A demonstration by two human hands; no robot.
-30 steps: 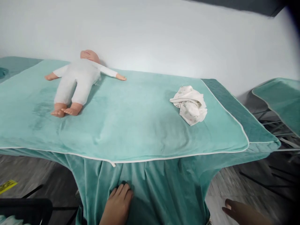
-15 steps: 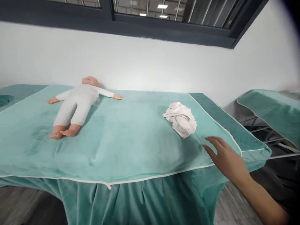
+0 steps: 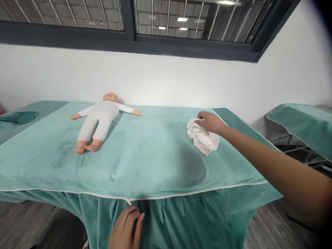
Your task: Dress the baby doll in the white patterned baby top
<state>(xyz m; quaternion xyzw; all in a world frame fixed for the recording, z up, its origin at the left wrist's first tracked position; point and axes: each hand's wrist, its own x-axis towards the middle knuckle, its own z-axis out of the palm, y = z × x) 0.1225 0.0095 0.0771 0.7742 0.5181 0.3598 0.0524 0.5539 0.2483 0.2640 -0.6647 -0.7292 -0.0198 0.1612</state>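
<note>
We see a long table draped in a teal velour cover (image 3: 155, 162) with white piping along its front edge; it fills most of the view, and its skirt hangs in pleats down to where our left hand (image 3: 127, 228) sits. That hand rests flat against the skirt just under the piped edge, fingers together and slightly curled, holding nothing.

Behind the table runs a white wall (image 3: 166, 79), and above it a dark-framed window (image 3: 129, 24). A second teal-covered table (image 3: 301, 124) stands off to the right of our right arm, well apart from the first.

Far to the left of our right hand (image 3: 211, 121), on the same cover, a baby doll (image 3: 100, 119) in a white bodysuit lies on its back, arms spread, head toward the wall, bare feet toward us. It is well apart from both hands.

Our right arm reaches out across the right end of the table. The hand lies on the far upper edge of a crumpled white baby garment (image 3: 203, 140) with a faint print. The fingers curl down onto the cloth and touch it; whether they have pinched it we cannot tell. The garment lies bunched on the cover, directly beneath and just nearer to us than the hand, near the table's right end.
</note>
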